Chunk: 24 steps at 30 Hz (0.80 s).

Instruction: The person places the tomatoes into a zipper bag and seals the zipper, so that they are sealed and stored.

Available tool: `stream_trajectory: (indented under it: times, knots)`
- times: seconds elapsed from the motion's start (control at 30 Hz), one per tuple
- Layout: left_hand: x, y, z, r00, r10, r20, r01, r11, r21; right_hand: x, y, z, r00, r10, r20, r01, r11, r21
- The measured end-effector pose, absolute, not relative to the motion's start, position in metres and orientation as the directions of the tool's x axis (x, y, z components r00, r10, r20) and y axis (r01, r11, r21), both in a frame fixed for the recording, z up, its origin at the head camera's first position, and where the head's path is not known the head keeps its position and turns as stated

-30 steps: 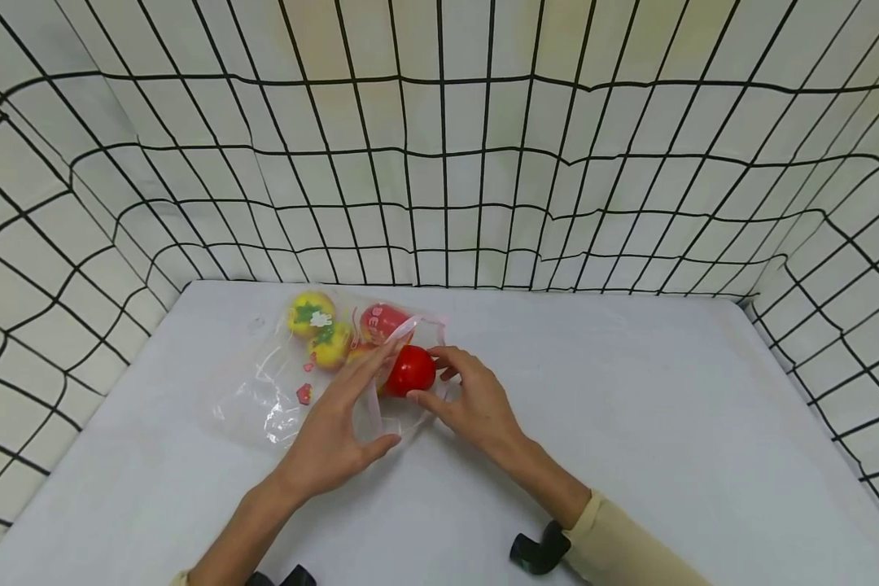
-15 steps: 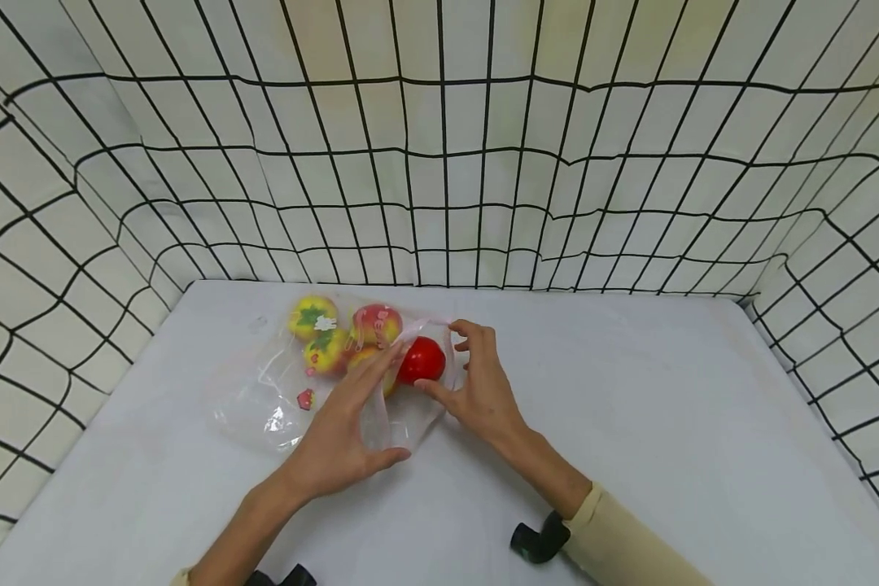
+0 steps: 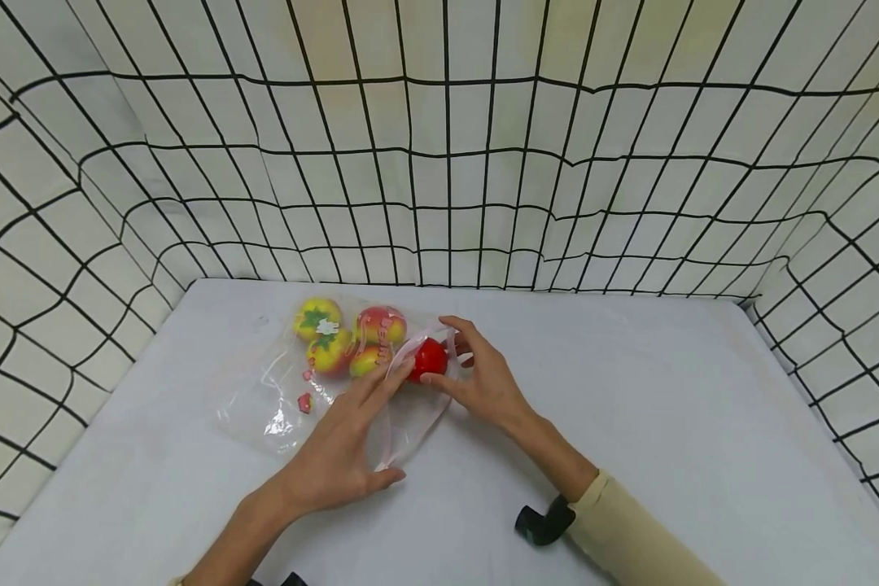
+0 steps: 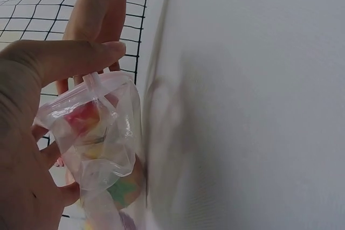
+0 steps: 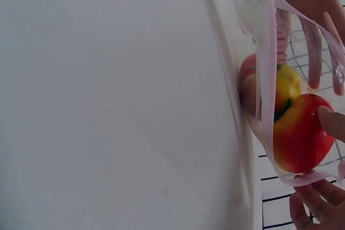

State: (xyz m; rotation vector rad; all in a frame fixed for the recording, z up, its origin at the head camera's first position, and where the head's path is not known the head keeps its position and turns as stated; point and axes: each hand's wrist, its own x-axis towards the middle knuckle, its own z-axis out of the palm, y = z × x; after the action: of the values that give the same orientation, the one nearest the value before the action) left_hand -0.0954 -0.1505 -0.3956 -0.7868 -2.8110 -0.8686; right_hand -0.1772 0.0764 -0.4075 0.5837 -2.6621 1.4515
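A clear plastic bag with a pink rim lies at the table's left, its mouth facing right. Inside it, yellow fruits with green calyxes and red-and-yellow fruits show through the film. My left hand lies at the mouth, fingers mostly straight and thumb spread from them, touching the rim. A shiny red fruit sits in the mouth; the right wrist view shows yellow on it too. My right hand curls at this fruit, thumb on it, other fingers by the pink rim, their tips partly hidden.
The white table runs right of the bag. Black netting over pale walls stands behind it and along both sides. Dark fittings are at both forearms, by the sleeves.
The red fruit has shifted slightly right along with the bag mouth, which is now around it. My right fingers spread from the fruit, then drew back in. My left hand slid slightly down.
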Motion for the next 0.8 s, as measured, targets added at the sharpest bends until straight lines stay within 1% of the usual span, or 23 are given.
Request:
stream_trajectory:
  times: [0.13,0.27,0.4,0.57,0.8]
  knots:
    - [-0.093,-0.151,-0.395,-0.857,0.457,0.237,0.510,0.696,0.506,-0.179,0.077,-0.406,-0.933,-0.286,0.220,-0.340,0.496,-0.799]
    - [-0.088,-0.155,-0.394,-0.872,0.445,0.206,0.484,0.713,0.508,-0.181,0.077,-0.404,-0.934,-0.282,0.220,-0.338,0.494,-0.801]
    - [-0.082,-0.158,-0.394,-0.882,0.430,0.195,0.468,0.748,0.471,-0.182,0.077,-0.403,-0.937,-0.271,0.222,-0.335,0.504,-0.796]
    - [-0.080,-0.160,-0.396,-0.869,0.403,0.285,0.491,0.765,0.415,-0.184,0.080,-0.404,-0.950,-0.234,0.208,-0.303,0.515,-0.802]
    - [-0.079,-0.162,-0.394,-0.870,0.289,0.400,0.456,0.781,0.426,-0.186,0.090,-0.402,-0.964,-0.195,0.179,-0.257,0.528,-0.809]
